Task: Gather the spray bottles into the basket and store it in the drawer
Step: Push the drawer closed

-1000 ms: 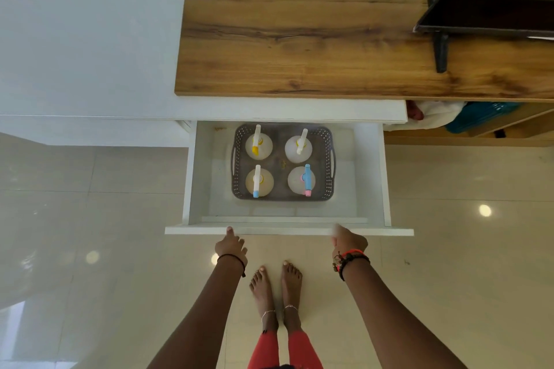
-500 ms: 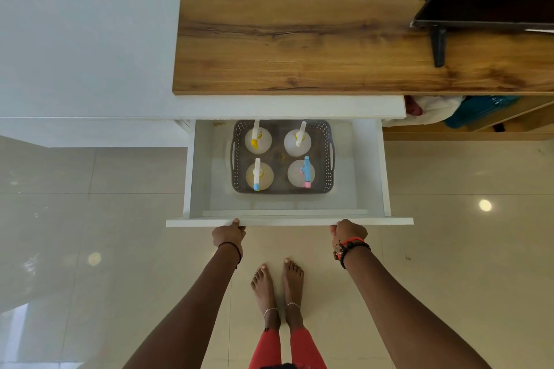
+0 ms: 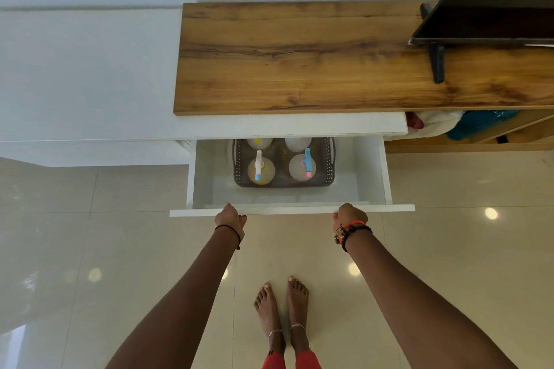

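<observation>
A white drawer point(image 3: 371, 171) stands partly pulled out of the white cabinet. Inside it sits a grey perforated basket point(image 3: 329, 171) holding several spray bottles. The front two show fully: one with a white and blue nozzle point(image 3: 259, 169), one with a blue and pink nozzle point(image 3: 305, 166). The back two are half hidden under the cabinet top. My left hand point(image 3: 229, 217) grips the drawer's front panel point(image 3: 292, 210) left of centre. My right hand point(image 3: 349, 216) grips the same front edge right of centre.
A wooden top point(image 3: 329, 57) lies above the drawer, with a dark screen on a black stand point(image 3: 491, 9) at the right. A shelf at the right holds white cloth and a teal item point(image 3: 479, 124). My bare feet point(image 3: 281, 308) stand on glossy beige tiles.
The drawer has slid inward toward the cabinet with both hands on its front; the back row of bottles is now half under the cabinet top.
</observation>
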### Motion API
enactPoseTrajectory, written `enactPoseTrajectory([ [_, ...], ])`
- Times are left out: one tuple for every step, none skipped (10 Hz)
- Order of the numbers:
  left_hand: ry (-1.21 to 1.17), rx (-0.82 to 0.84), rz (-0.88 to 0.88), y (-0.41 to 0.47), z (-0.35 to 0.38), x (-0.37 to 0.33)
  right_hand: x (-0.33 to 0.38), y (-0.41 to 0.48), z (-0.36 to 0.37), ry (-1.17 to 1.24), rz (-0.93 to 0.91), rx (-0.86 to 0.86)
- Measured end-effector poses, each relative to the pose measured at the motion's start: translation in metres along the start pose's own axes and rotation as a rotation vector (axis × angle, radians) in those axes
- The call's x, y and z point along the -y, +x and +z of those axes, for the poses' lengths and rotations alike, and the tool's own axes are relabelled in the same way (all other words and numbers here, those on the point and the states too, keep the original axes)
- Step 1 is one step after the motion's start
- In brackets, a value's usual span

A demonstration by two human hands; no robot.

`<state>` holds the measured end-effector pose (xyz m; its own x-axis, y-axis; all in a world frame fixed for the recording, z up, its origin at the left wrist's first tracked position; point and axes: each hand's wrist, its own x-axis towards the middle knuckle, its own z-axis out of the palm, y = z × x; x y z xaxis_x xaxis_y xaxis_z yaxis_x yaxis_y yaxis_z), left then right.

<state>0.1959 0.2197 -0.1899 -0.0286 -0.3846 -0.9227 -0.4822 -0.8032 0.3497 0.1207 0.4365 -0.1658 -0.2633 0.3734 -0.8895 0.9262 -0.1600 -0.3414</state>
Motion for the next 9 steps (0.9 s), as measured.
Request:
enactPoseTrajectory([
  [-0.105, -0.016, -0.005, 0.0, 0.015, -0.015, 0.016, -0.003, 0.012, -0.306, -0.163, 0.056],
  [-0.146, -0.01, -0.018, -0.004, 0.026, -0.024, 0.034, -0.012, 0.024, -0.269, -0.1, 0.099],
  [-0.213, 0.031, -0.035, -0.009, 0.039, -0.037, 0.05, -0.012, 0.031, -0.333, -0.119, 0.15],
  [-0.249, 0.077, -0.056, -0.008, 0.047, -0.046, 0.061, -0.002, 0.033, -0.065, -0.07, 0.066],
  [-0.32, 0.117, -0.05, -0.008, 0.056, -0.056, 0.061, 0.006, 0.041, 0.204, -0.08, 0.06],
  [-0.356, 0.143, -0.009, -0.007, 0.061, -0.058, 0.07, 0.008, 0.046, 0.286, -0.074, 0.044],
  [-0.413, 0.202, 0.028, -0.003, 0.067, -0.059, 0.085, 0.014, 0.054, 0.395, -0.071, 0.067],
  [-0.442, 0.227, 0.041, 0.001, 0.071, -0.062, 0.094, 0.019, 0.058, 0.444, -0.058, 0.069],
  [-0.477, 0.248, 0.05, 0.008, 0.079, -0.069, 0.105, 0.021, 0.066, 0.454, -0.073, 0.079],
])
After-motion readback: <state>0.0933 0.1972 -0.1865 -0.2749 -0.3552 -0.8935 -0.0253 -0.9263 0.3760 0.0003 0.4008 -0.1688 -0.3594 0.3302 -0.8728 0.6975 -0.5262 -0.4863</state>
